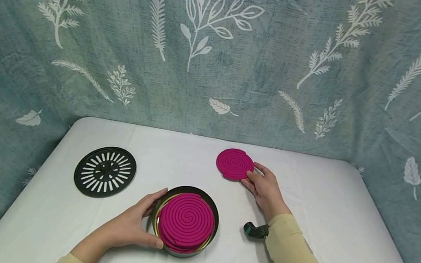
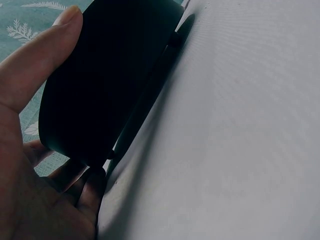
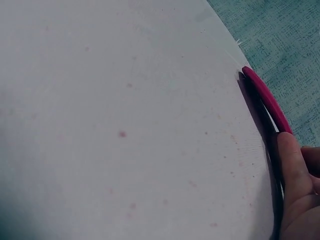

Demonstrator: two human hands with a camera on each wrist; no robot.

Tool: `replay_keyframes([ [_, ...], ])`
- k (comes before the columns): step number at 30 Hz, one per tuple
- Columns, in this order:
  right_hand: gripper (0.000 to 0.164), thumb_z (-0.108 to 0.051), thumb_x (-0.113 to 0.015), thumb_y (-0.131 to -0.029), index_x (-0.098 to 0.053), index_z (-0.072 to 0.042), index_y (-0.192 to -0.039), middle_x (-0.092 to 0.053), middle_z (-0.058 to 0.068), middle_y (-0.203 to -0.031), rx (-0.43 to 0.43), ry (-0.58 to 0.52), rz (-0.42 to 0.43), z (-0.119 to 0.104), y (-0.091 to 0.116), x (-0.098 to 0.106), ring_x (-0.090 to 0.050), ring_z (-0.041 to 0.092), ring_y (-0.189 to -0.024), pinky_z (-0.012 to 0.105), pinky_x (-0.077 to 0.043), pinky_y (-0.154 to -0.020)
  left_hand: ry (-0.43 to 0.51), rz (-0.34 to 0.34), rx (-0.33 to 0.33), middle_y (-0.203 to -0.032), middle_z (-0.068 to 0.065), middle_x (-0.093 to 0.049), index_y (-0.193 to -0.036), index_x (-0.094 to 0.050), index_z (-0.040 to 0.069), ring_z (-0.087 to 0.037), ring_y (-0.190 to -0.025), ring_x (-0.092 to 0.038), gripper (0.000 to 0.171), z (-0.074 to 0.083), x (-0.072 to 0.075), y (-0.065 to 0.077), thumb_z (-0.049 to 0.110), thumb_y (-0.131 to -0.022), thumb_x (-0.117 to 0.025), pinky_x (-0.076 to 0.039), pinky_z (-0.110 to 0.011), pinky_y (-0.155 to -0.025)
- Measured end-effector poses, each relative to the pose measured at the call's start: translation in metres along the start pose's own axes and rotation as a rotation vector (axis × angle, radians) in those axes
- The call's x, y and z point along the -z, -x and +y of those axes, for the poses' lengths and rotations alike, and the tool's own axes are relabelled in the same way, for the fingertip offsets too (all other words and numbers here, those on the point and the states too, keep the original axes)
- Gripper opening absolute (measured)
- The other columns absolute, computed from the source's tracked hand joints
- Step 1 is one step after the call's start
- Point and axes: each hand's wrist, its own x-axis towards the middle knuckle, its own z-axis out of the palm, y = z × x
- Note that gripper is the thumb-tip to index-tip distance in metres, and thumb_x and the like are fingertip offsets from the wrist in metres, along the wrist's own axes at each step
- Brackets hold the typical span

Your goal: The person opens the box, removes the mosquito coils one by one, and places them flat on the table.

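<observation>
Flat magenta spiral mosquito coils (image 1: 187,220) lie stacked inside a round metal tin (image 1: 216,212) on the table. My left hand (image 1: 132,226) grips the tin from its left, thumb at the near side and fingers round the far side. In the left wrist view the tin's wall (image 2: 105,80) shows dark between thumb and fingers. Farther back to the right, my right hand (image 1: 263,190) pinches a single magenta mosquito coil (image 1: 233,164) by its right edge. The right wrist view shows this coil edge-on, tilted over its shadow, with the thumb (image 3: 292,162) against it.
A round black slotted lid (image 1: 105,172) lies flat to the left of the tin. The table (image 1: 172,157) has a white cover. A grey-green leaf-patterned cloth (image 1: 208,93) rises behind it and at both sides. Dark wrist devices (image 1: 255,230) are strapped over the sleeves.
</observation>
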Motion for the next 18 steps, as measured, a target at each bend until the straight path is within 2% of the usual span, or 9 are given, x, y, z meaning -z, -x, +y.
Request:
replay_keyframes([
  [5,0.062,-0.004,-0.052,-0.102,-0.025,-0.012,-0.158,-0.043,0.017,-0.147,-0.010,-0.010,-0.039,-0.004,0.003,0.001,-0.064,0.017,-0.107,0.029,-0.056,-0.091,-0.014,0.006,0.010,-0.156,0.004,-0.030,-0.159,-0.023,0.025,-0.017,-0.139,-0.036,0.127,0.000,0.000,-0.001,0.048,-0.057,-0.095,-0.033,-0.039,-0.115],
  [9,0.064,-0.005,-0.052,-0.102,-0.022,-0.009,-0.158,-0.040,0.019,-0.149,-0.017,0.028,-0.079,-0.009,0.009,0.003,-0.058,0.022,-0.118,0.030,-0.055,-0.093,-0.011,0.005,0.005,-0.157,0.002,-0.030,-0.159,-0.023,0.024,-0.019,-0.140,-0.036,0.126,0.000,0.000,-0.001,0.047,-0.057,-0.095,-0.033,-0.039,-0.115],
  [18,0.065,-0.007,-0.053,-0.102,-0.019,-0.001,-0.157,-0.040,0.025,-0.145,-0.012,0.078,-0.148,-0.017,0.019,0.012,-0.056,0.024,-0.118,0.034,-0.050,-0.100,0.005,0.004,-0.003,-0.156,0.000,-0.031,-0.159,-0.022,0.022,-0.021,-0.139,-0.038,0.125,0.001,0.000,-0.001,0.045,-0.059,-0.094,-0.032,-0.044,-0.115],
])
